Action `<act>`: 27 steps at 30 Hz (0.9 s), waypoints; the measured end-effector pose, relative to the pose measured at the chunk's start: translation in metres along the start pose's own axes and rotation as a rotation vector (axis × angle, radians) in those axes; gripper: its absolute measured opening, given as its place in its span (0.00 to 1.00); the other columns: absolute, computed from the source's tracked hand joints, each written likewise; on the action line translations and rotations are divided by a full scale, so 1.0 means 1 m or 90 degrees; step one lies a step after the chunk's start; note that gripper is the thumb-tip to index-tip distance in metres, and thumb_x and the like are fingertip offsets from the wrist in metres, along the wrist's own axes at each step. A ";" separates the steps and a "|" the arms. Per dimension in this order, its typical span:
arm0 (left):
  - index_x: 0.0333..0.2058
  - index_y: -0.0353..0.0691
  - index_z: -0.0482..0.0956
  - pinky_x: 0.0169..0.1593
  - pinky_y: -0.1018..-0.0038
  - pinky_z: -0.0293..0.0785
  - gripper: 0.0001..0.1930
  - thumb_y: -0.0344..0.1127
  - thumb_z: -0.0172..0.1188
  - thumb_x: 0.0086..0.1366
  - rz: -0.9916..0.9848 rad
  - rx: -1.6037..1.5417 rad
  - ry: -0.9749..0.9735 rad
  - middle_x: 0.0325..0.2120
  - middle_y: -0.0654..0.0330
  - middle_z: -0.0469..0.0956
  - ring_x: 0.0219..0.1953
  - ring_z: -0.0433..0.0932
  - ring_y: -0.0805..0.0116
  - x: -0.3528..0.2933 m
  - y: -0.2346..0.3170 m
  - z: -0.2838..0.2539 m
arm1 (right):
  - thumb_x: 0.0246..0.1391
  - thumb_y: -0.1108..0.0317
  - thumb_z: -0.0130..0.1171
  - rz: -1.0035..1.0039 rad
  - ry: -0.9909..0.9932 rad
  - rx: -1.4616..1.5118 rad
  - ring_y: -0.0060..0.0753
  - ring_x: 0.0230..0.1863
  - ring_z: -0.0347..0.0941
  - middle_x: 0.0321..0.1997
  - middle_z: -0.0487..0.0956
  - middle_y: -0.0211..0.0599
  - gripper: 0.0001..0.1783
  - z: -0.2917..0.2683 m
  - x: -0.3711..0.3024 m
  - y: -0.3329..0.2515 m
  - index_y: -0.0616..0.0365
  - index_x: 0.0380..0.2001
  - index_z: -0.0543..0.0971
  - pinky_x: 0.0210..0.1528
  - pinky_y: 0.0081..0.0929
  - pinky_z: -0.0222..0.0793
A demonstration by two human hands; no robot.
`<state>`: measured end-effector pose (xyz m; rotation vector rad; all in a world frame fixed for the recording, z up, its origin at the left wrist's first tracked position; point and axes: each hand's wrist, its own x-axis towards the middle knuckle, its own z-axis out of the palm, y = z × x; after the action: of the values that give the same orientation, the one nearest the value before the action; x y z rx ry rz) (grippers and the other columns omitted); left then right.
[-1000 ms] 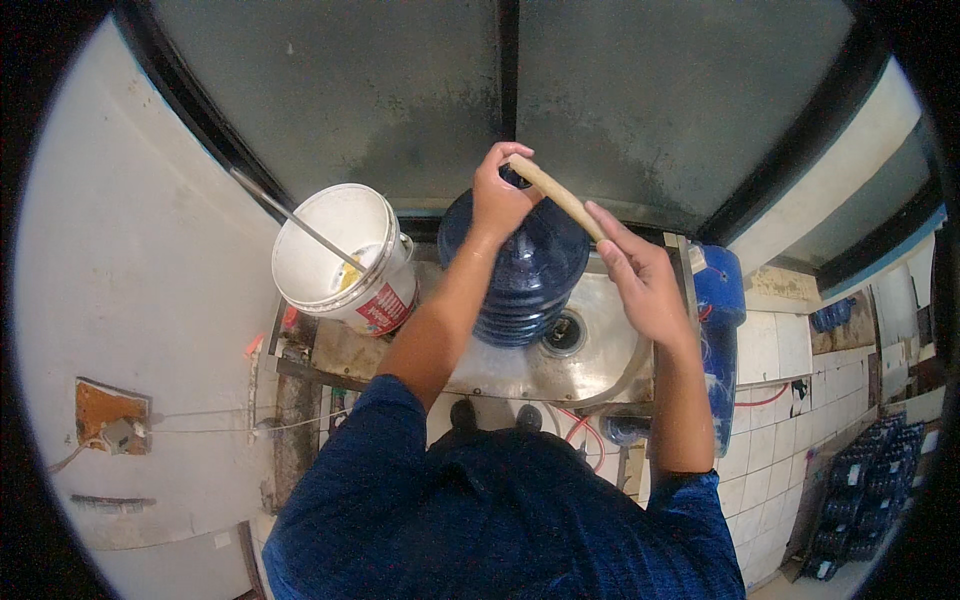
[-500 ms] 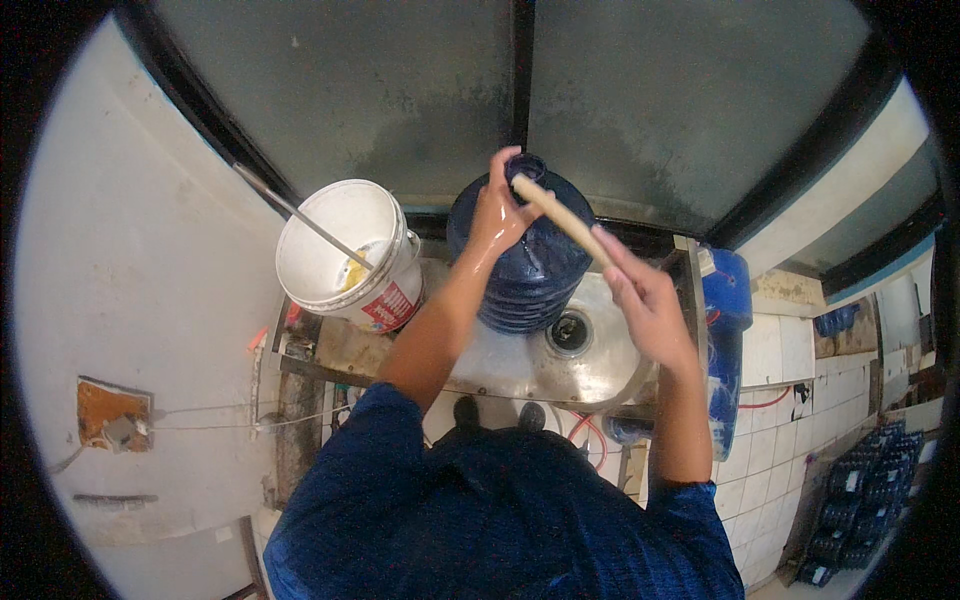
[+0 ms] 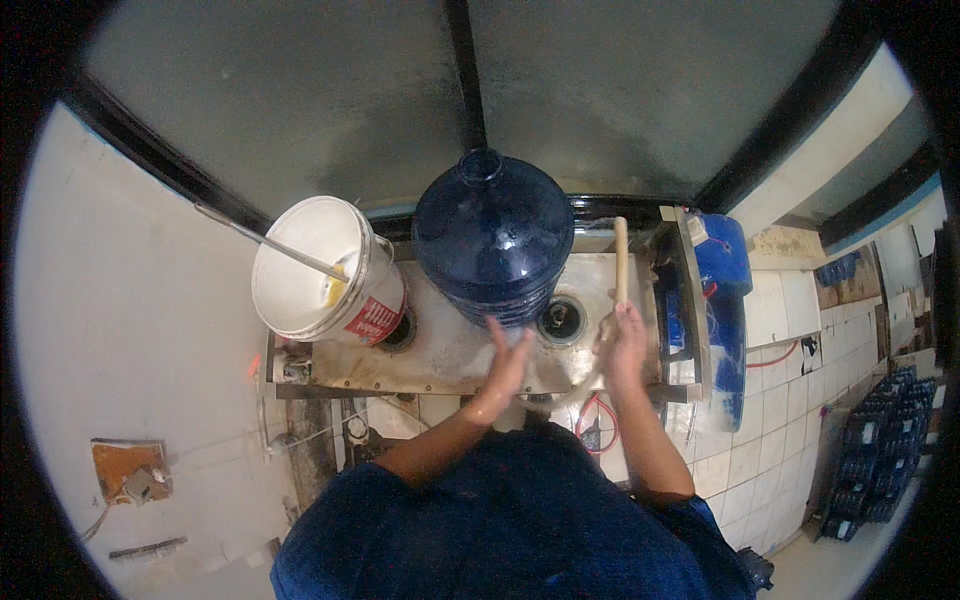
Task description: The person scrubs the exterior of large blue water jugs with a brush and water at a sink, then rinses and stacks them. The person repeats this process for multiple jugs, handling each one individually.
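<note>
A large dark blue water jug (image 3: 493, 235) stands on a wet steel counter (image 3: 440, 350), its neck pointing away from me. My left hand (image 3: 505, 362) hangs open just below the jug's near side, fingers spread, holding nothing. My right hand (image 3: 625, 340) is closed around the lower end of a pale wooden stick (image 3: 620, 262) that points upward to the right of the jug, above a round drain hole (image 3: 561, 317).
A white plastic bucket (image 3: 322, 272) with a metal rod (image 3: 270, 243) in it sits at the counter's left. A blue container (image 3: 722, 262) stands at the right edge. Stacked blue jugs (image 3: 878, 440) line the tiled floor far right. Dark frosted windows rise behind.
My left hand came off the jug's top and dropped to its near side. My right hand swung the stick from across the jug down to the right, now upright.
</note>
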<state>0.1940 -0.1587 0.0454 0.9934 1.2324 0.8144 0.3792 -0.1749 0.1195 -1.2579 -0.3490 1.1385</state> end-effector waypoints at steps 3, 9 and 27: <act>0.72 0.33 0.43 0.68 0.59 0.59 0.41 0.54 0.51 0.75 0.112 0.166 -0.217 0.65 0.35 0.61 0.68 0.63 0.45 -0.012 -0.011 0.017 | 0.70 0.57 0.52 -0.002 0.025 0.161 0.30 0.29 0.73 0.29 0.75 0.32 0.12 0.014 0.012 0.050 0.53 0.46 0.74 0.33 0.29 0.73; 0.44 0.33 0.74 0.38 0.54 0.72 0.21 0.50 0.49 0.77 0.140 0.372 -0.256 0.27 0.41 0.79 0.32 0.80 0.40 -0.022 0.021 -0.026 | 0.69 0.56 0.46 0.166 -0.067 0.461 0.47 0.43 0.78 0.37 0.80 0.46 0.15 -0.008 0.055 0.068 0.55 0.48 0.72 0.47 0.37 0.76; 0.38 0.39 0.78 0.29 0.72 0.71 0.22 0.52 0.44 0.78 0.105 0.327 -0.386 0.23 0.65 0.74 0.25 0.73 0.74 -0.029 0.085 -0.039 | 0.67 0.70 0.54 -0.114 -0.009 -0.247 0.21 0.18 0.73 0.26 0.82 0.35 0.10 -0.093 0.157 0.073 0.61 0.40 0.83 0.19 0.19 0.67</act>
<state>0.1523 -0.1472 0.1329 1.6315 0.8402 0.2662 0.4856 -0.1073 -0.0313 -1.5216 -0.7041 0.9534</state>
